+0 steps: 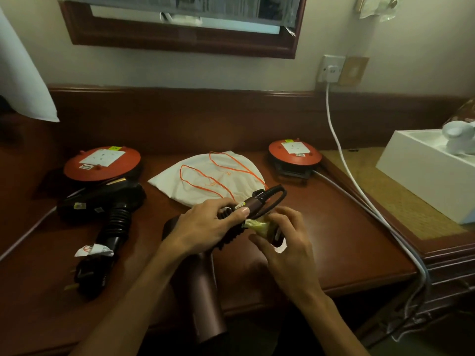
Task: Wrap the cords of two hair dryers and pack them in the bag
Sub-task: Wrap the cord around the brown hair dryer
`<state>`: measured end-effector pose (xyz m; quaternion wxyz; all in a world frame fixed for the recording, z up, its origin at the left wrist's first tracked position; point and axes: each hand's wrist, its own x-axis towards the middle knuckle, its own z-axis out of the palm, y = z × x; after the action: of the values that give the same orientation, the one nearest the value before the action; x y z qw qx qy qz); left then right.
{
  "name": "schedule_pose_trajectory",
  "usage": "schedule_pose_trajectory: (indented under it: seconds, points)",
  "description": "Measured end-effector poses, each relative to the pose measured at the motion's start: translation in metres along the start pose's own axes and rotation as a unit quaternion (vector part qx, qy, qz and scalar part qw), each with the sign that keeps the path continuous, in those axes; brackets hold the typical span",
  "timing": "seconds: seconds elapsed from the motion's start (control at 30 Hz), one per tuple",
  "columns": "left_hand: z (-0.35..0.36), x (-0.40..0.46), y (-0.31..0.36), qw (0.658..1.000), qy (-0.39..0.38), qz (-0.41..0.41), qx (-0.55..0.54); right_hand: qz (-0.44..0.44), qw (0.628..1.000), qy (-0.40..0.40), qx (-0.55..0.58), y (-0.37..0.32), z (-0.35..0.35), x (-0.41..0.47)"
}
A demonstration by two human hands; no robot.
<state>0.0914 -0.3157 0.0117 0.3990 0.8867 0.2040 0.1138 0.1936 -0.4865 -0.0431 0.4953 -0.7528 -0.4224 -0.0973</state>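
Note:
A brown hair dryer [205,289] hangs over the desk's front edge, barrel pointing toward me. My left hand [205,224] is closed around its handle, where black cord is wound. My right hand [285,242] pinches the cord's end with a yellow tag and the plug [267,228], right beside the handle. A loop of cord [279,197] arcs from the handle's tip. A second, black hair dryer [102,204] lies at the left with its cord wrapped and its plug [87,274] near the desk edge. The white drawstring bag [203,173] with orange strings lies flat behind my hands.
Two orange cable reels with sockets sit on the wooden desk [321,227], one at the back left [101,163] and one at the back right [295,152]. White cables [354,181] run from a wall socket down the right side. A white box [426,173] stands at the right.

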Motion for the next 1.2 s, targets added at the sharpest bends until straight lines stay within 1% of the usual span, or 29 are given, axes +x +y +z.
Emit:
schedule_pose_trajectory:
  seconds: [0.07,0.13,0.17,0.2,0.23,0.27,0.33,0.4,0.43,0.47,0.5,0.6,0.7,0.8,0.97,1.07,1.2]
  points:
    - [0.003,-0.001,-0.002,0.998,0.056,-0.005,0.015,0.066,0.998,0.001,-0.012,-0.003,-0.003,0.001]
    - [0.005,-0.005,0.001,0.995,0.094,-0.007,0.041,0.148,0.987,-0.049,-0.036,-0.005,-0.009,0.005]
    - [0.006,-0.007,0.003,0.993,0.101,-0.004,0.053,0.172,0.982,-0.08,-0.024,-0.007,-0.013,0.008]
    - [0.007,-0.009,0.006,0.992,0.105,-0.001,0.063,0.193,0.975,-0.104,0.023,-0.007,-0.016,0.011]
    - [0.008,-0.01,0.007,0.992,0.107,0.0,0.069,0.221,0.963,-0.121,0.095,-0.008,-0.018,0.015]
    - [0.01,-0.011,0.007,0.992,0.108,-0.001,0.071,0.253,0.943,-0.134,0.17,-0.009,-0.021,0.018]
    - [0.012,-0.014,0.007,0.991,0.111,-0.008,0.069,0.31,0.886,-0.151,0.309,-0.009,-0.028,0.022]
    - [0.013,-0.016,0.005,0.99,0.119,-0.007,0.07,0.351,0.834,-0.138,0.402,-0.012,-0.033,0.029]
    - [0.014,-0.016,0.006,0.99,0.119,-0.006,0.075,0.363,0.821,-0.122,0.423,-0.011,-0.032,0.034]
    - [0.015,-0.016,0.007,0.989,0.12,-0.005,0.082,0.366,0.82,-0.098,0.43,-0.012,-0.031,0.039]
    - [0.016,-0.015,0.008,0.988,0.124,-0.005,0.087,0.362,0.826,-0.07,0.425,-0.013,-0.027,0.044]
    - [0.018,-0.014,0.012,0.984,0.158,-0.008,0.076,0.32,0.842,0.022,0.433,-0.017,-0.014,0.052]
    - [0.019,-0.01,0.01,0.986,0.153,-0.04,0.052,0.283,0.83,0.067,0.476,-0.019,-0.011,0.053]
    - [0.021,-0.008,0.01,0.988,0.143,-0.04,0.05,0.259,0.837,0.045,0.48,-0.015,-0.017,0.056]
    - [0.027,-0.015,0.017,0.983,0.176,-0.028,0.05,0.257,0.854,0.019,0.453,-0.013,-0.019,0.062]
    - [0.026,-0.016,0.017,0.982,0.181,-0.026,0.051,0.246,0.863,-0.02,0.441,-0.013,-0.023,0.063]
    - [0.022,-0.011,0.016,0.987,0.146,-0.037,0.061,0.226,0.872,-0.055,0.431,-0.007,-0.029,0.063]
